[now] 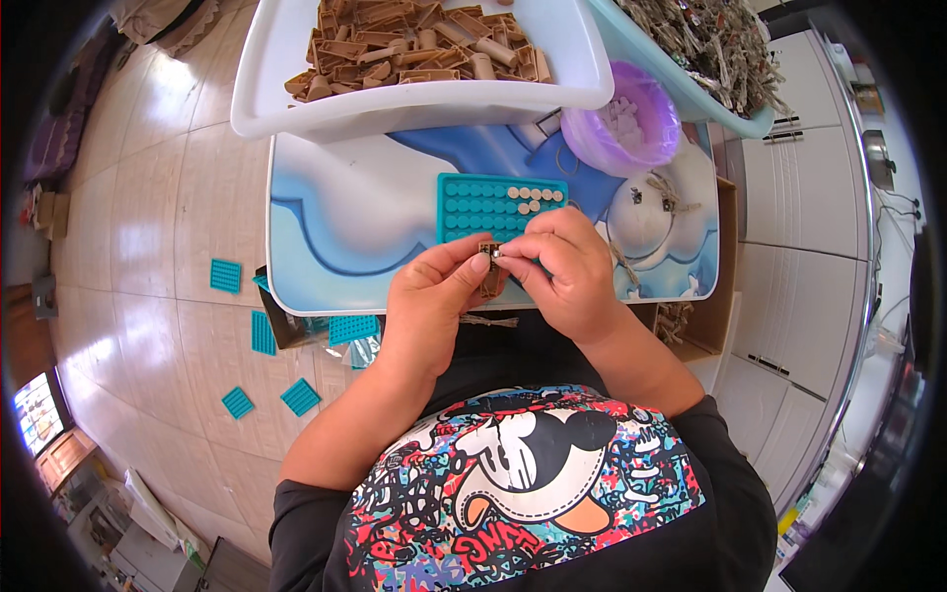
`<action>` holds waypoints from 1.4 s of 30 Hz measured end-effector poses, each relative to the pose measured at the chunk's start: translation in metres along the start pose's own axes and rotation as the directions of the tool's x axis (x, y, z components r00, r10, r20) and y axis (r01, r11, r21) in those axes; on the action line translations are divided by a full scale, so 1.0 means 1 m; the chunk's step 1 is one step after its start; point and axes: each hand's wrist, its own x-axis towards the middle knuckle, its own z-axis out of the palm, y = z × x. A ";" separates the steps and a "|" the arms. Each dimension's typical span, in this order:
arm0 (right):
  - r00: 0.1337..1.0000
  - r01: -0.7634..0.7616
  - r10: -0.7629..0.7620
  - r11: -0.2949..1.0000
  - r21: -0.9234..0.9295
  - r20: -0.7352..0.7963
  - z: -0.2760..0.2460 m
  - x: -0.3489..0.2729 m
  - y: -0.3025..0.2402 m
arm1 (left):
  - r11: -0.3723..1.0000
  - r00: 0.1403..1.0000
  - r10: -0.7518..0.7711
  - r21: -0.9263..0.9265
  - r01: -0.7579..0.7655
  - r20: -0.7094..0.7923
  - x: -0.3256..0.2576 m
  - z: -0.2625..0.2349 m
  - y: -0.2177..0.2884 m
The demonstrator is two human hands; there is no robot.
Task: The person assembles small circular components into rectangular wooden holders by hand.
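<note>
- Head view: writing shows on the shirt [523, 474]; red and blue graffiti-style lettering around a cartoon print.
- White tub [252, 109] at the table's [335, 222] far edge, heaped with brown plastic pieces [395, 49].
- Light-blue tub [758, 125], far right: tangled bundles [705, 49], mostly grey-brown.
- Purple-lined bucket [597, 156] below it: small whitish pieces [621, 120].
- Teal tray [442, 209], just beyond the hands: pale discs [533, 194] in some right-side wells.
- Left hand [429, 286] clamped, thumb against fingers, on a brown case [490, 286], held over the table's near edge.
- Right hand [564, 271] close beside it, fingertips pinched on a small shiny bit [496, 254] at the case's top end.
- More teal trays [226, 275] on the floor [148, 247], left.
</note>
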 end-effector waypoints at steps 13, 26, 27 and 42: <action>0.989 0.144 -0.142 0.984 -0.106 0.031 -0.003 -0.007 0.012 | 1.000 1.000 0.005 -0.022 -0.005 -0.014 0.001 0.001 0.000; 0.996 0.087 -0.091 0.956 -0.280 -0.002 -0.004 0.008 0.029 | 1.000 1.000 -0.007 -0.025 0.007 -0.011 0.002 0.003 0.004; 0.995 0.080 -0.091 0.974 -0.210 -0.041 -0.005 0.007 0.024 | 1.000 1.000 -0.005 -0.020 0.005 -0.005 0.002 0.002 0.003; 0.991 0.136 -0.136 0.989 -0.062 -0.001 0.007 0.000 0.003 | 1.000 1.000 0.023 0.022 -0.023 -0.011 0.000 0.003 0.000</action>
